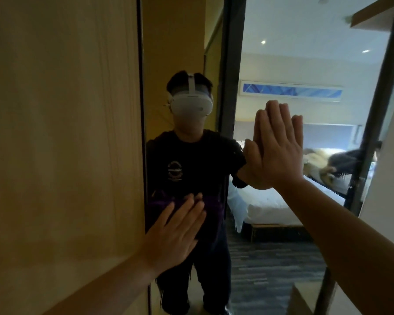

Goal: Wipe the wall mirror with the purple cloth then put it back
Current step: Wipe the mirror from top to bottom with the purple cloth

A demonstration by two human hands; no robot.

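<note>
The tall wall mirror point(271, 64) in a dark frame fills the middle and right of the head view. The purple cloth point(157, 203) is pressed flat against the glass near the mirror's left edge, low down, under my left hand point(173, 233). Its dark purple folds show around my spread fingers. Higher and to the right, my right hand point(280, 153) lies palm-flat on the glass with straight fingers and holds nothing. Each hand meets its own reflection in the glass.
A light wooden panel point(62, 133) adjoins the mirror on the left. A white wall point(391, 201) borders it on the right. The glass reflects a person in dark clothes with a white headset, a bed with white sheets and a blue patterned carpet.
</note>
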